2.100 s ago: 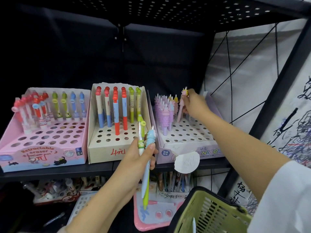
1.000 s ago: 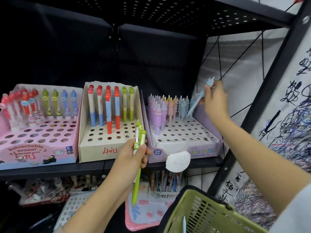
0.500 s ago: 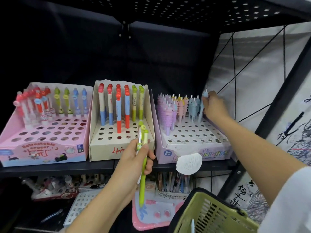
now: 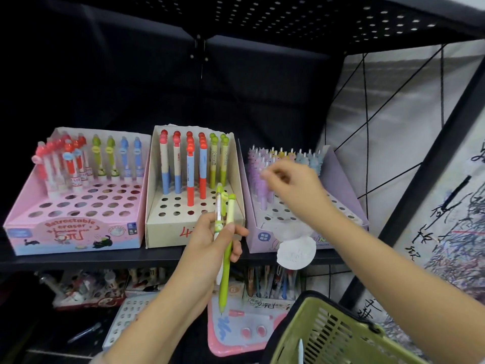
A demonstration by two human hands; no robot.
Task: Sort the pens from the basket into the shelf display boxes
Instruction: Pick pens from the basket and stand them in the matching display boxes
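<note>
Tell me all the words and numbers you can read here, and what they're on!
"Retractable eraser": front of the pink box.
"4", red and handwritten: front of the cream box, partly hidden.
Purple box badge, white tag, wall scribbles, lower-shelf labels: too blurred to read.

Above the three display boxes there is open room up to the perforated upper shelf [image 4: 301,19]. The front rows of holes in the pink box [image 4: 76,206] and the cream box [image 4: 194,224] are free, while upright pens [image 4: 195,166] fill the back rows. At the shelf's right edge the black frame post [image 4: 430,166] blocks the side, and the green basket [image 4: 338,334] hangs below the front edge.
</note>
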